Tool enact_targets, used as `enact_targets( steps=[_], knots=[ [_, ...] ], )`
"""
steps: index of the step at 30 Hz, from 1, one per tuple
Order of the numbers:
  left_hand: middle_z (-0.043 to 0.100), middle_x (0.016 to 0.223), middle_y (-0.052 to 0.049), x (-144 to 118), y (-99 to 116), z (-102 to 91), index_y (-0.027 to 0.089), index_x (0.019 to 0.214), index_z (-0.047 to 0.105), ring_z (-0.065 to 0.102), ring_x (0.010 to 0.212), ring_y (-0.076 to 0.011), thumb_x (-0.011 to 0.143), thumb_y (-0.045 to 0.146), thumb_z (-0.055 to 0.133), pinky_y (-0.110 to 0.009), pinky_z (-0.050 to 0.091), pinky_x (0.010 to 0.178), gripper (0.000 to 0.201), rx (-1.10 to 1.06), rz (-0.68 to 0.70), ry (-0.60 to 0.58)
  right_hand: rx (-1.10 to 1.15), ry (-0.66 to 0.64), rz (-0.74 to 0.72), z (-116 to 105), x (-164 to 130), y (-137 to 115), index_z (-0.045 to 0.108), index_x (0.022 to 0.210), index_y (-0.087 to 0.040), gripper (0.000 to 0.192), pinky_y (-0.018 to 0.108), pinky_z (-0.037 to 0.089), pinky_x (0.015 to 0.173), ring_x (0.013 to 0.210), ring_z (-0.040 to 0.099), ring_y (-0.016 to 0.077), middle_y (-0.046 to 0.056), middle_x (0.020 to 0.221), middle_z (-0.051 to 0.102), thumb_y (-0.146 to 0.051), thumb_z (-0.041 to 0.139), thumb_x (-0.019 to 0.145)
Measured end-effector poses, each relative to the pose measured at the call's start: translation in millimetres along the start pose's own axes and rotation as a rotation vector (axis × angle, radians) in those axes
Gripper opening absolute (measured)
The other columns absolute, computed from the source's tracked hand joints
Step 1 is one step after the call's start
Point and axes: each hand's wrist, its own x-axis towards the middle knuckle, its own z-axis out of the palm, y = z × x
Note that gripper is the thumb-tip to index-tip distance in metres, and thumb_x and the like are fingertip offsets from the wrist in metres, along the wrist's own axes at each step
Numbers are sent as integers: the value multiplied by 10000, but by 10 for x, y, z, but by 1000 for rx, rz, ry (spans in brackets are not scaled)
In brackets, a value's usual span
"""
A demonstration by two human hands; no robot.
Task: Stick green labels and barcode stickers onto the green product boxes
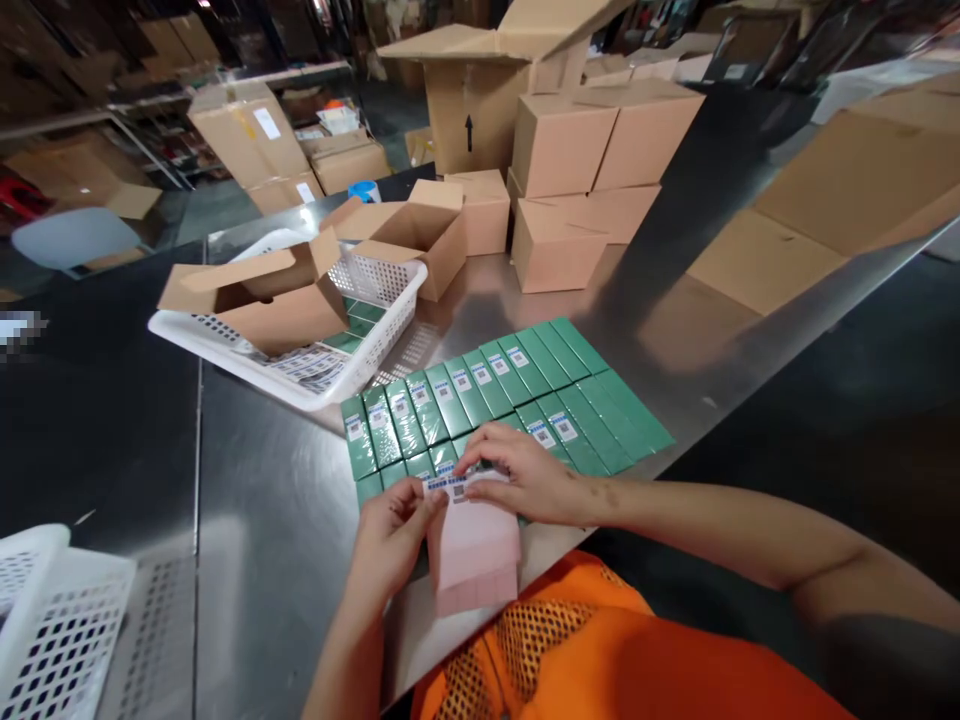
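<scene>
Left hand: the left hand (394, 535) is held low over the metal table (255, 520); its fingers are closed in a pinch on the top left edge of the pink sheet (474, 555).
Right hand: the right hand (517, 475) is laid over the top of the pink sheet, with thumb and fingertips pressed together on a small barcode sticker (448, 484).
Pink sheet: it is held between both hands, just in front of the orange vest (600, 650), at the near edge of the table.
Barcode sticker: it is seen at the top edge of the pink sheet, between the two hands; whether it is fully peeled off cannot be told.
Green boxes (510, 390): they are laid flat in close rows on the table, just behind the hands; white stickers are seen on many of them.
White basket (375, 350): it is set to the left behind the green boxes; an open cardboard box (262, 300) and more green boxes are kept in it.
Brown boxes (592, 170): they are stacked at the far end of the table, well apart from the hands.
Second basket (52, 620): a white one is seen at the near left corner.
</scene>
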Motion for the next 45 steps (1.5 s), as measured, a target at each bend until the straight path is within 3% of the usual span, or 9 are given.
enact_targets(
  steps=[2, 6, 11, 15, 19, 28, 37, 40, 45],
  knots=[
    [662, 656, -19, 2, -1, 0, 158, 728, 678, 545, 588, -131, 718, 547, 768, -215, 394, 560, 400, 8, -3, 8, 14, 12, -49, 21, -7, -15, 733, 893, -195, 50, 355, 478, 895, 963, 583, 181, 40, 921, 629, -167, 693, 880],
    [642, 625, -11, 1, 11, 5, 157, 711, 662, 520, 552, -119, 710, 558, 770, -210, 374, 532, 415, -1, -11, 25, 163, -36, -58, -102, 25, -109, 721, 825, -206, 85, 351, 470, 909, 980, 596, 173, 39, 942, 653, -185, 676, 894],
    [607, 601, -1, -2, 34, 11, 164, 659, 613, 496, 541, -109, 683, 578, 781, -206, 356, 522, 447, -4, -33, 23, 383, 65, 225, -772, 278, 53, 613, 893, -216, 108, 319, 507, 756, 816, 621, 162, 9, 861, 650, -310, 665, 882],
    [605, 615, 2, 2, 30, 9, 163, 686, 615, 498, 549, -108, 689, 603, 766, -207, 353, 528, 466, 30, -40, 26, 151, 164, 571, -1325, 545, 456, 573, 933, -235, 171, 245, 469, 635, 683, 559, 135, -33, 707, 564, -176, 699, 834],
    [607, 610, 4, 10, 60, 27, 162, 682, 610, 504, 549, -109, 646, 637, 779, -205, 362, 530, 506, 17, -60, 34, -4, 140, 797, -1497, 685, 741, 499, 1000, -224, 343, 226, 440, 557, 617, 550, 140, -49, 636, 543, -37, 695, 789],
    [629, 626, -6, -3, 27, 6, 155, 698, 626, 519, 553, -115, 709, 572, 764, -203, 365, 530, 439, 24, -53, 25, -276, 129, 823, -1384, 699, 951, 453, 1141, -206, 407, 259, 467, 592, 646, 591, 157, -30, 718, 607, -149, 702, 825],
    [516, 515, 45, -17, 135, 71, 173, 614, 571, 408, 477, -83, 636, 593, 789, -197, 285, 483, 473, 32, -19, 61, -670, 147, 693, -1390, 708, 644, 592, 1046, -185, 475, 448, 446, 888, 1088, 582, 380, 141, 1066, 646, -275, 852, 659],
    [538, 538, 35, -13, 113, 64, 171, 642, 585, 429, 494, -93, 676, 599, 760, -207, 303, 498, 463, 45, 4, 45, -617, 117, 534, -1078, 591, 378, 625, 1085, -203, 430, 409, 450, 899, 1063, 590, 310, 103, 1099, 623, -370, 812, 735],
    [579, 590, 23, -5, 81, 29, 169, 682, 600, 463, 528, -102, 700, 597, 757, -215, 336, 530, 456, 15, -6, 14, -272, -109, 34, -214, 284, 27, 704, 1069, -226, 350, 377, 442, 841, 975, 603, 243, 59, 1010, 663, -439, 780, 801]
  ],
)
